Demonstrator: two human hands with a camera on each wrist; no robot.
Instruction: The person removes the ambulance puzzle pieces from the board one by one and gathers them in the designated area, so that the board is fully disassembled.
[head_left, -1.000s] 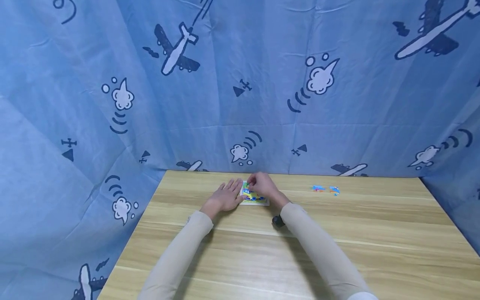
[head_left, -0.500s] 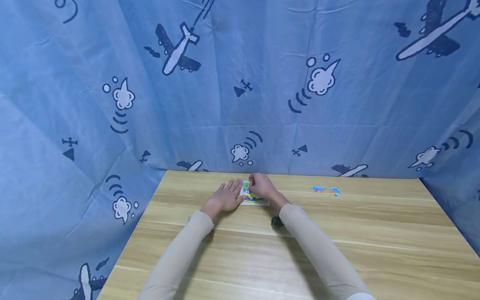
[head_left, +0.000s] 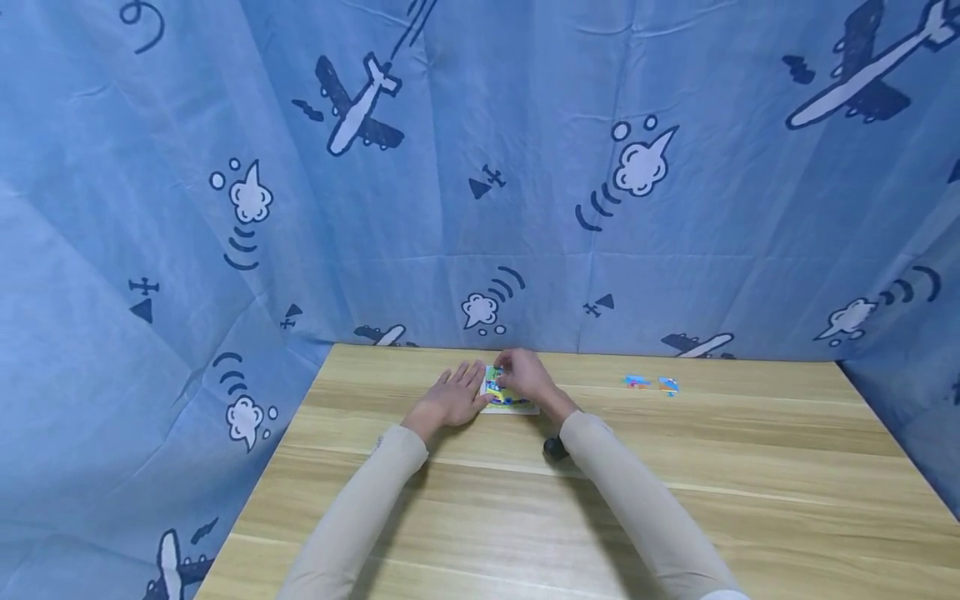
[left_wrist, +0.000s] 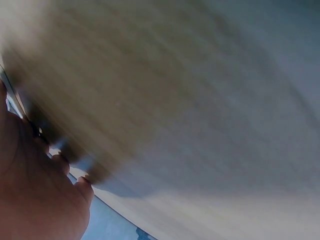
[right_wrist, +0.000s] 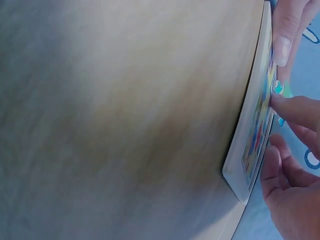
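Observation:
A small white-framed jigsaw puzzle (head_left: 510,410) with a colourful picture lies flat on the table. My left hand (head_left: 450,400) rests on its left edge, fingers straight and spread; the left wrist view shows the same hand (left_wrist: 42,185) at its lower left. Over the puzzle's upper part is my right hand (head_left: 527,375), fingers curled. In the right wrist view, that hand (right_wrist: 297,195) pinches a green and teal puzzle piece (right_wrist: 286,90) right at the picture surface. The left thumb (right_wrist: 286,35) lies on the frame there. How the piece sits is partly hidden by fingers.
Two loose puzzle pieces, one blue and pink (head_left: 637,382) and one blue and orange (head_left: 669,384), lie to the right on the wooden table (head_left: 480,517). A blue curtain (head_left: 525,183) with aeroplanes hangs behind the far edge. A black rounded object (head_left: 555,448) is at the right wrist.
The right hand's fingers shift slightly over the puzzle's upper part. The left hand stays on the frame, and the loose pieces have not moved. The head view tilts a little.

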